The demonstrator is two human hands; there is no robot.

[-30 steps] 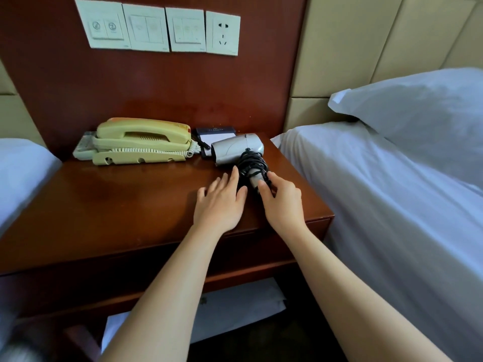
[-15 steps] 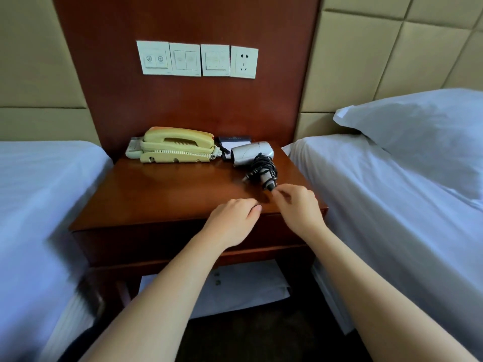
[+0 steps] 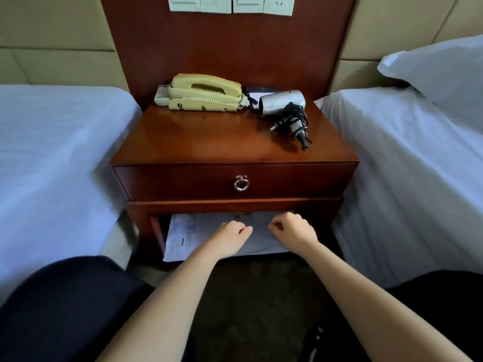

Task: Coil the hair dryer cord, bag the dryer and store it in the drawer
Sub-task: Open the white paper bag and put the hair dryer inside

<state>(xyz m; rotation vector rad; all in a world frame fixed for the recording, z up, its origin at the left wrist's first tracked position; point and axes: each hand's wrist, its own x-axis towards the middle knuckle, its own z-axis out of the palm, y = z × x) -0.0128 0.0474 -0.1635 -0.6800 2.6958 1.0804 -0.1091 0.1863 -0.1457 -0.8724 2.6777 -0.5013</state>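
The silver hair dryer (image 3: 283,101) lies at the back right of the nightstand top (image 3: 203,142), with its black cord (image 3: 296,121) coiled around the handle and the plug resting beside it. The drawer (image 3: 183,182) under the top is closed and has a metal ring pull (image 3: 240,184). A white printed bag (image 3: 183,236) lies flat on the open shelf below. My left hand (image 3: 231,237) and my right hand (image 3: 294,229) are curled side by side just above that bag, far from the dryer. Neither hand visibly holds anything.
A beige telephone (image 3: 203,94) sits at the back left of the nightstand, with a small dark card stand (image 3: 258,90) behind the dryer. White beds (image 3: 52,152) flank the nightstand on both sides, a pillow (image 3: 439,66) on the right one. Switches (image 3: 230,3) are on the wall panel.
Both hands have left the dryer and dropped from the nightstand top to the shelf under the drawer. The view has pulled back and lowered, so the drawer front now shows.
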